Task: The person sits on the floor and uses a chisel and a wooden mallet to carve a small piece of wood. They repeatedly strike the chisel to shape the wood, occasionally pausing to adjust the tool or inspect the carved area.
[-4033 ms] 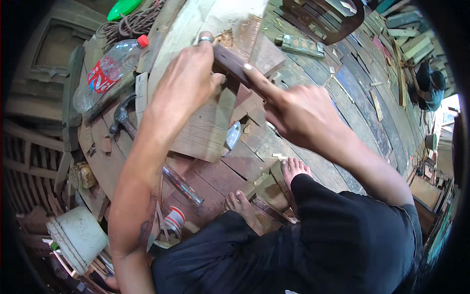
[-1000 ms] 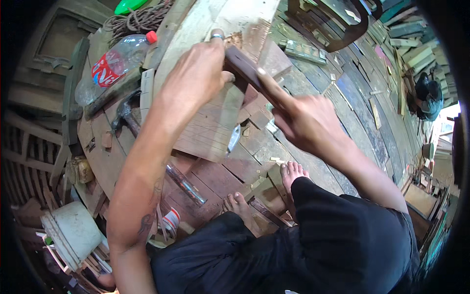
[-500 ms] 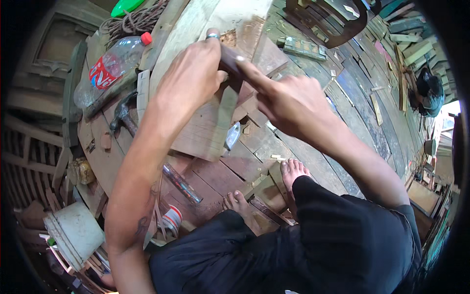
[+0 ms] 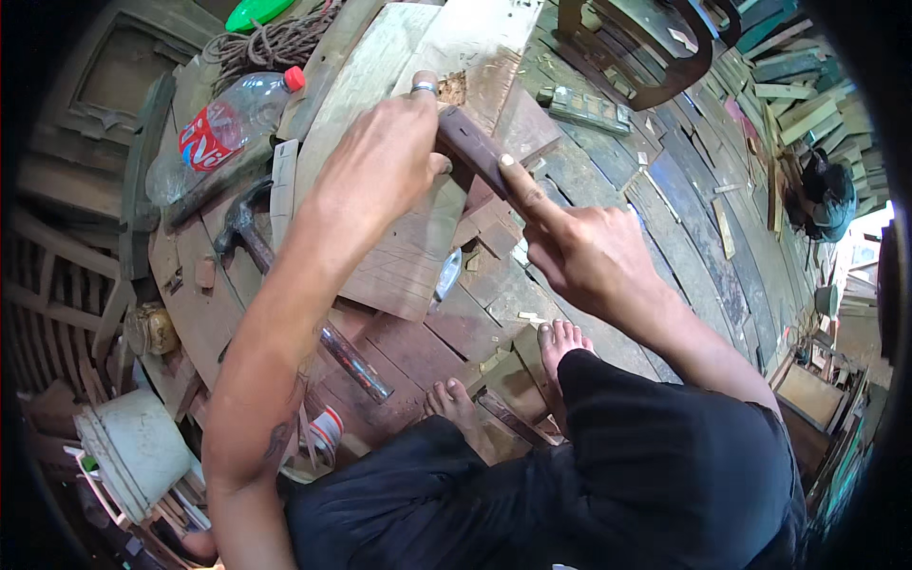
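My left hand [image 4: 380, 157] grips the far end of a dark brown wooden bar [image 4: 467, 135]; a metal band circles one raised finger. My right hand [image 4: 584, 247] holds the bar's near end, index finger stretched along its top and the others curled under. The bar lies slanted over a pale board [image 4: 465, 28] with a rough, chipped hollow [image 4: 451, 85] beside my left fingertips, and a lined plank [image 4: 385, 275] below. A claw hammer [image 4: 353, 359] lies left of the plank, partly under my left forearm. A small clear object [image 4: 449, 273] sits at the plank's right edge.
A plastic bottle [image 4: 233, 123], coiled rope [image 4: 249, 55] and white bucket [image 4: 133, 451] are at left. A dark curved wooden frame [image 4: 646, 57] stands at back right, near wood offcuts [image 4: 793, 114]. Another person [image 4: 826, 195] crouches far right. My bare feet [image 4: 560, 337] rest on the plank floor.
Since half a second ago my right hand has slid down-right along the bar, exposing more of its top. My left hand keeps its grip; the whole view has shifted slightly.
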